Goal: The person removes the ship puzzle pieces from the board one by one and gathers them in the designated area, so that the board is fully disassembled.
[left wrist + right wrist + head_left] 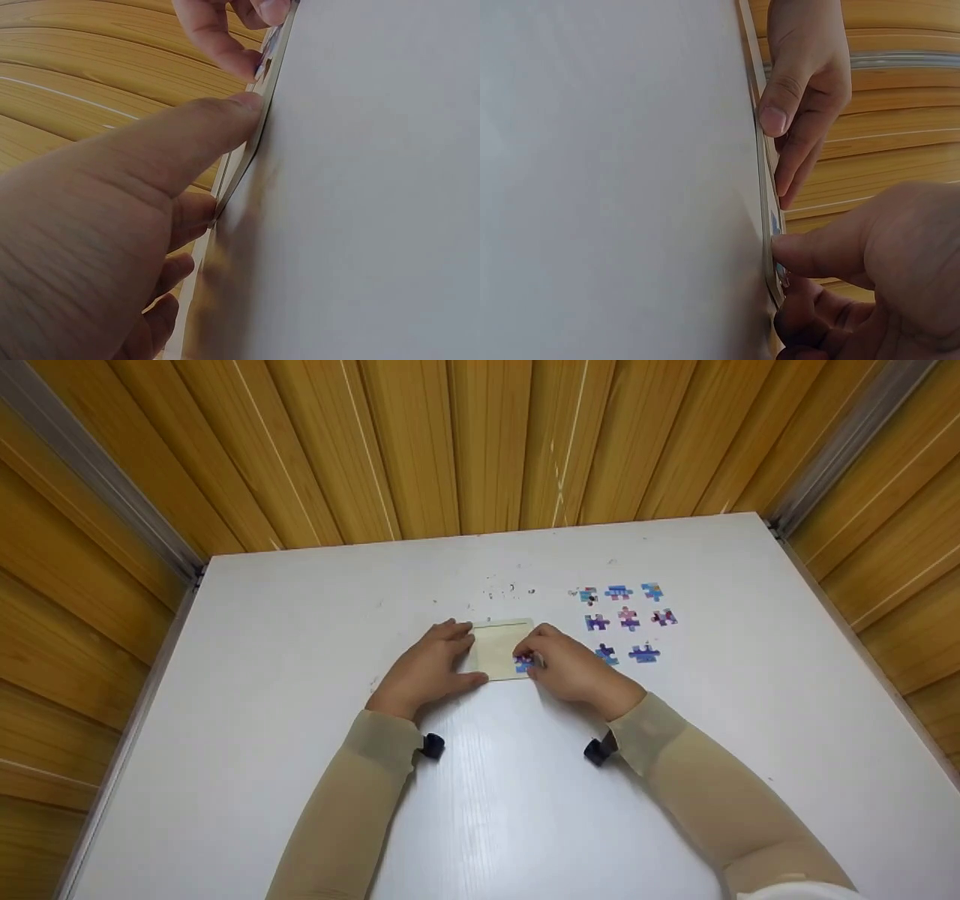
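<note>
A shallow pale wooden puzzle tray [499, 641] lies flat on the white table, its recess mostly bare. My left hand [435, 664] holds the tray's left side, the thumb [217, 127] on the near rim and the index finger against the left edge. At the tray's near right corner, my right hand [570, 664] pinches a blue and purple jigsaw piece [523, 664] between thumb and fingers. That piece is partly hidden by the fingertips; only a sliver shows in both wrist views. Whether it sits fully flat, I cannot tell.
Several loose jigsaw pieces [628, 619] lie in rough rows to the right of the tray, one [606, 653] close beside my right hand. Small dark marks [511, 587] dot the white table [300, 660] beyond the tray. Wood-patterned panels [487, 450] stand behind the table's far edge.
</note>
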### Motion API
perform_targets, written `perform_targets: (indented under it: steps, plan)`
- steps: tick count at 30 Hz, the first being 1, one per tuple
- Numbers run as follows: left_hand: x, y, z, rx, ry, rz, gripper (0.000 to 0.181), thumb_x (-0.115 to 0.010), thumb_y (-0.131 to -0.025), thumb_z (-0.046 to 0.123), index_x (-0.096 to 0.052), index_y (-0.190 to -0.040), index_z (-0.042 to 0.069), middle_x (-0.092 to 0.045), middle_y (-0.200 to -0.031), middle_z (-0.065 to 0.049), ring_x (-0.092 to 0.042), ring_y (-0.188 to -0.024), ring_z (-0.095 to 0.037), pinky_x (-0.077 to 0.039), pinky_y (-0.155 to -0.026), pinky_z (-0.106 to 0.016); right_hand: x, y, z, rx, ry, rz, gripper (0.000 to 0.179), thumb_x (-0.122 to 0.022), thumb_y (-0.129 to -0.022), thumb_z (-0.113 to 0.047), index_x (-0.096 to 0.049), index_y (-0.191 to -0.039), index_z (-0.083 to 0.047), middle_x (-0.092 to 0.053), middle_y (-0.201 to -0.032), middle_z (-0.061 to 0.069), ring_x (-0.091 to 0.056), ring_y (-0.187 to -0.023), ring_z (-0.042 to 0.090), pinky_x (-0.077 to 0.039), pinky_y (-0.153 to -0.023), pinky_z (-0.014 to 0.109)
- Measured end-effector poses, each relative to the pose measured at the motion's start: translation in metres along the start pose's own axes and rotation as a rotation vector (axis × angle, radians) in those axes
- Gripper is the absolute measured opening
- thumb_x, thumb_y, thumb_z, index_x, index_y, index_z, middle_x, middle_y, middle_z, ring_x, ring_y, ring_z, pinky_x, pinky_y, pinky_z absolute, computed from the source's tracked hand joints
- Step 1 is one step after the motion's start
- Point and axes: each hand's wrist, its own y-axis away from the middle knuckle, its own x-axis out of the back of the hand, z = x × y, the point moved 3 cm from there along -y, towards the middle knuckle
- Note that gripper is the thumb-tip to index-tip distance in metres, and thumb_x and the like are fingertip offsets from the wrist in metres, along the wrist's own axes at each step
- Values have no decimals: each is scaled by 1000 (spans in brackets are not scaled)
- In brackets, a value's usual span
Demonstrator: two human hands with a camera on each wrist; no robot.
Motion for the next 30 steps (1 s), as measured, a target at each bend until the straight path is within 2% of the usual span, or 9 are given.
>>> perform_targets:
  steps: [13, 22, 30]
  plan:
    - [-1, 0, 1, 23, 3, -1, 82, -85, -100, 54, -59, -166, 13, -45, -181, -1, -31, -176, -26, -36, -141, -46, 0, 1, 1, -9, 1, 17, 31, -70, -107, -6, -75, -138, -11, -67, -139, 13, -67, -129, 32, -55, -120, 55]
    - [-1, 0, 1, 10, 3, 0, 81, -84, -101, 54, -59, -166, 14, -45, -181, 0, -31, -176, -27, -36, -141, -46, -1, 1, 2, -36, -22, -8, 39, -66, -111, -10, -76, -147, -18, -64, -147, 11, -65, -137, 31, -52, -125, 56]
    - [-1, -1, -1, -5, -1, -3, 79, -84, -101, 54, -60, -165, 15, -47, -180, -1, -31, -176, -27, -37, -141, -46, 0, 1, 1, -8, -8, 4, 40, -70, -107, -14, -78, -146, -17, -66, -141, 11, -65, -126, 30, -56, -116, 53]
